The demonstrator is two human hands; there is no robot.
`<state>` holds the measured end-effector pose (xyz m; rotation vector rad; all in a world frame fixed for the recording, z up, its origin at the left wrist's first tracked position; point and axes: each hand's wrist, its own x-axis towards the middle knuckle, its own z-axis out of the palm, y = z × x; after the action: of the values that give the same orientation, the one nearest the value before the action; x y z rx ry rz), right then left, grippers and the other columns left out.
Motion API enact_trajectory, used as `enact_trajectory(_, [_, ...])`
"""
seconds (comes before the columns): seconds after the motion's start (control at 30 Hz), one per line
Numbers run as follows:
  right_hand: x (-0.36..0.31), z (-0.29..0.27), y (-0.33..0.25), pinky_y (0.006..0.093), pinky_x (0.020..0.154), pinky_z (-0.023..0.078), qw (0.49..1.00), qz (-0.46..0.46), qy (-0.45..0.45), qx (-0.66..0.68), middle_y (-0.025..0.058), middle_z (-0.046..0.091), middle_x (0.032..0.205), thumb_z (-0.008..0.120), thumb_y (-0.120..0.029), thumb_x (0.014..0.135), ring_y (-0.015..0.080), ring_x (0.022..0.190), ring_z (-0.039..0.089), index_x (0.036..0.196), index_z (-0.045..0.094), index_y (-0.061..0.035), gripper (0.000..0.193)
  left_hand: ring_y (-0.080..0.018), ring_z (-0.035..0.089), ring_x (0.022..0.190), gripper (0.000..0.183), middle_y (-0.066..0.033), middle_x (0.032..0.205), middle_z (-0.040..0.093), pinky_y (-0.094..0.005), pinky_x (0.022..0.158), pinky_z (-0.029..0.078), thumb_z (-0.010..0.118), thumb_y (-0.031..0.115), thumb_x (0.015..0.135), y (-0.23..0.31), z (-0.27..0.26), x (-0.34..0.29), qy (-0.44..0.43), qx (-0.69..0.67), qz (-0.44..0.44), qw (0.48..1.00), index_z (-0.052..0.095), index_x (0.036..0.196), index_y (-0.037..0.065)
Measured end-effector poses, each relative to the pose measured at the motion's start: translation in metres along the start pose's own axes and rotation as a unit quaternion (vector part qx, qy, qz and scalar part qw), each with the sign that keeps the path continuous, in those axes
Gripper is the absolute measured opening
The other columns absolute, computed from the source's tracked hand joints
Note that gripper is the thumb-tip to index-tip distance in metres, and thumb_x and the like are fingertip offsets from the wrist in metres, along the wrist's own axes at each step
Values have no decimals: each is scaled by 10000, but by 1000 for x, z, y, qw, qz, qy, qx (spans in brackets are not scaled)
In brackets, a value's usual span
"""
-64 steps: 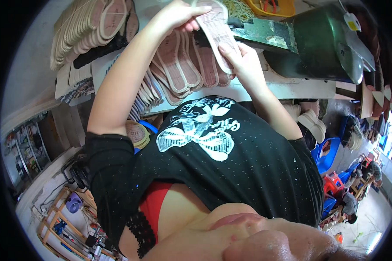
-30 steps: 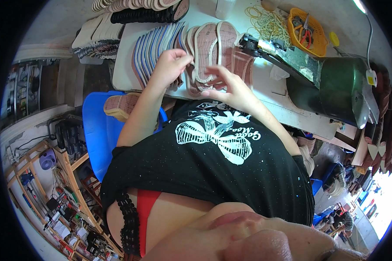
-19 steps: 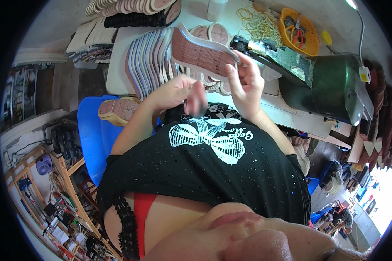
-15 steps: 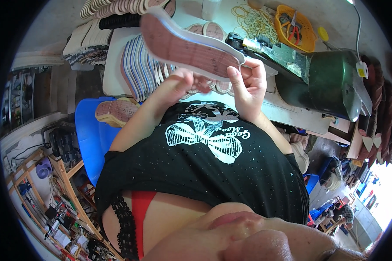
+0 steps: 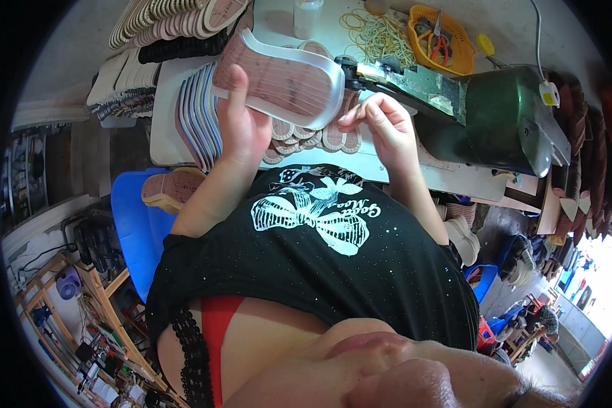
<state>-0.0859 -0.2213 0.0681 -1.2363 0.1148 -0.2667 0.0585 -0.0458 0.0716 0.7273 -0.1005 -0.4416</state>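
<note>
A reddish-brown shoe insole (image 5: 285, 78) with a raised white rim is held tilted above the worktable. My left hand (image 5: 245, 129) grips its near left side, thumb up over the top and fingers mostly hidden beneath. The insole's right end is beside the black head (image 5: 347, 71) of a green machine (image 5: 500, 115); whether they touch, I cannot tell. My right hand (image 5: 389, 132) is just off that right end, its fingers curled together. Anything pinched in them is too small to make out.
A row of insoles with blue-white edges (image 5: 196, 119) stands at left. Patterned rounded pieces (image 5: 292, 141) lie under the held insole. Behind are yellowish cords (image 5: 381, 37) and a yellow basket (image 5: 461, 58) with tools. A blue chair or bin (image 5: 130, 224) is at left.
The insole has swung round, its right end now at the machine's head. My left hand has come up and grips it; my right hand has let go of its end and moved slightly lower.
</note>
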Motion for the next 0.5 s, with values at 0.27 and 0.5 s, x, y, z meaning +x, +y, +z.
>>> enact_trajectory(0.27, [28, 7, -3, 288, 851, 494, 987, 13, -35, 154, 61, 646, 987, 457, -258, 1034, 142, 913, 615, 1145, 554, -25, 275, -183, 610, 1052, 546, -101, 1142, 636, -322, 937, 479, 769, 240, 833, -1, 15, -8, -206, 219, -83, 950, 527, 1252, -14])
enact_trajectory(0.5, [29, 14, -13, 229, 787, 471, 1000, -12, -23, -4, -6, 618, 949, 709, -87, 872, 62, 850, 582, 1021, 584, -46, 198, -162, 624, 1001, 557, -100, 1109, 649, -308, 903, 495, 797, 240, 812, -6, 31, 4, -194, 177, -80, 961, 537, 1232, -18])
